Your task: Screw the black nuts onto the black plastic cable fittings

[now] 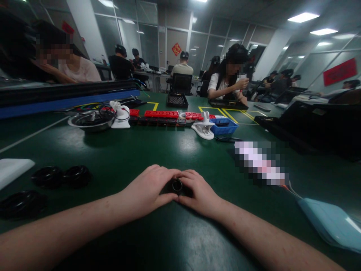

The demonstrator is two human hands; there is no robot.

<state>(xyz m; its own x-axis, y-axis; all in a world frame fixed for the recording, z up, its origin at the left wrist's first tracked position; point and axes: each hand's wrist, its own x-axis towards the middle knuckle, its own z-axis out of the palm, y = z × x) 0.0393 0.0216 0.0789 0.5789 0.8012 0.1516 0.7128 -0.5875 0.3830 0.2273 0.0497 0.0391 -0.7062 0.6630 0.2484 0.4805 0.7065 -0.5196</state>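
A small dark round part point(177, 185) with a thin light rim and a hollow centre stands low over the green table, right in front of me. My left hand point(153, 186) curls around its left side, fingers behind and thumb in front. From the other side my right hand point(199, 190) closes around the same part. The fingertips of both hands meet behind it and the thumb tips meet in front. Its lower portion is hidden, and shadow darkens the space beside it.
Black coiled cables point(46, 177) and a white object point(14, 169) lie left. Farther back are a metal bowl point(90, 122), red strips point(160, 114), white clip-base devices point(203, 130) and a blue bin point(225, 126). A light-blue pouch point(328, 218) lies right. A person point(227, 77) sits opposite.
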